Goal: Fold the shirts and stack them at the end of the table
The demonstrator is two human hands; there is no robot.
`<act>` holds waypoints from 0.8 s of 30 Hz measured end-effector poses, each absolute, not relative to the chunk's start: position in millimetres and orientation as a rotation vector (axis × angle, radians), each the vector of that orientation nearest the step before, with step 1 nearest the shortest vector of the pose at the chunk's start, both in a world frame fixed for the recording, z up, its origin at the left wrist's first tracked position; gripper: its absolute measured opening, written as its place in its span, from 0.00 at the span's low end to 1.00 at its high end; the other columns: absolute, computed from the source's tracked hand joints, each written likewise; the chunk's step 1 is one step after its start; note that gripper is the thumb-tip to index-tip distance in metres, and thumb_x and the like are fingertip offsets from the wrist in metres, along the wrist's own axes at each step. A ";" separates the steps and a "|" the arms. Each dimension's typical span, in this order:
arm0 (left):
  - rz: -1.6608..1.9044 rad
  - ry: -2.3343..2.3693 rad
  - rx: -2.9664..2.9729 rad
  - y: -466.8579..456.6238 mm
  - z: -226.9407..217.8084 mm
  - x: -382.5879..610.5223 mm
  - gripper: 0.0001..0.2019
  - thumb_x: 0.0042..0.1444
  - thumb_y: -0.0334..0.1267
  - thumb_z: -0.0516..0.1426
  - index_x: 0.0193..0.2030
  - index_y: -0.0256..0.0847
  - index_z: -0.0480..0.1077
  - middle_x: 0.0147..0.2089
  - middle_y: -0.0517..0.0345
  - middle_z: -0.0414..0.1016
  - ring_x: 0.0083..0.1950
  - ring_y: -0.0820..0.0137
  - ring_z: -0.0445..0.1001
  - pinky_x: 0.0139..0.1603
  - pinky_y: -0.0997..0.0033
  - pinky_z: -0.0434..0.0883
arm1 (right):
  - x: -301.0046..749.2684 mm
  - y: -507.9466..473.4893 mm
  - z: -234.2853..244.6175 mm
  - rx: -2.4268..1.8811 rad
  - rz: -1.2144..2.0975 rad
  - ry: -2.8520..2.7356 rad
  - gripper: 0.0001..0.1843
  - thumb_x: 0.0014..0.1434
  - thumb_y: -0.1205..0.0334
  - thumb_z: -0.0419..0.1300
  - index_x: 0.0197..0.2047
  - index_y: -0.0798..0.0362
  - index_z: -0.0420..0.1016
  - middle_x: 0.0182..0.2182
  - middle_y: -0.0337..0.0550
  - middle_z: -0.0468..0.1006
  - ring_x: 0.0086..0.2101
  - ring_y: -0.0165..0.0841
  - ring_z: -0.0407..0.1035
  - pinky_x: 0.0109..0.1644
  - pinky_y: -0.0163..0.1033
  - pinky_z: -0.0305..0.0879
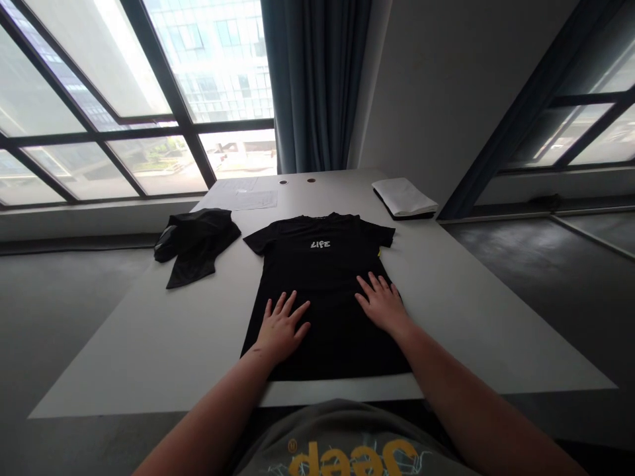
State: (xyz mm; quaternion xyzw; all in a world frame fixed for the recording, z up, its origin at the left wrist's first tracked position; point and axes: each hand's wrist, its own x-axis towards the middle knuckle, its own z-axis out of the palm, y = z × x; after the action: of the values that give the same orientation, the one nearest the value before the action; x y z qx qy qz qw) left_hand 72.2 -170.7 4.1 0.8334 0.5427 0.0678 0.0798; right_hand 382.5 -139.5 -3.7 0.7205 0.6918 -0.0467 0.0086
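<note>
Left hand (281, 327) and right hand (381, 303) flat on black T-shirt (325, 277), spread out on tabletop (461, 317) — both grips open, pressing down, holding nothing.

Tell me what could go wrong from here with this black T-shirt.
The left hand and right hand press flat on the T-shirt, so any sideways push could drag or wrinkle it. Its hem lies close to the near edge of the table and might slip over. The crumpled black garment sits almost against one sleeve, so the two could get mixed up or caught together.
</note>
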 end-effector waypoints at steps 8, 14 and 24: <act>0.206 1.643 2.475 -168.0 2.0 74.9 0.28 0.70 0.54 0.53 0.75 0.63 0.59 0.81 0.58 0.49 0.81 0.49 0.46 0.78 0.31 0.46 | 379.2 -116.7 4.0 2.378 -0.253 2.039 0.31 0.74 0.37 0.41 0.77 0.29 0.54 0.75 0.50 0.50 0.72 0.57 0.45 0.64 0.83 0.45; 0.216 1.644 2.476 -166.4 3.7 72.3 0.27 0.70 0.53 0.53 0.75 0.63 0.60 0.81 0.59 0.50 0.81 0.51 0.47 0.79 0.34 0.47 | 372.9 -107.8 5.5 2.390 -0.237 2.038 0.32 0.74 0.37 0.42 0.78 0.29 0.51 0.75 0.51 0.50 0.72 0.57 0.44 0.66 0.82 0.42; 0.223 1.711 2.479 -166.4 23.8 81.4 0.22 0.70 0.52 0.52 0.67 0.54 0.71 0.74 0.52 0.65 0.75 0.49 0.60 0.75 0.31 0.55 | 415.6 -145.4 -11.5 2.414 0.052 2.242 0.30 0.73 0.50 0.50 0.72 0.52 0.66 0.71 0.57 0.62 0.69 0.49 0.56 0.72 0.59 0.52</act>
State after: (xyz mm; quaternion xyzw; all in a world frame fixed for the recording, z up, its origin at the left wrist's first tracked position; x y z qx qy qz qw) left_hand 81.4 -166.4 23.8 0.8192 0.5655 0.0737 0.0606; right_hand 415.6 -145.4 -11.5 0.7306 0.6783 0.0158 -0.0766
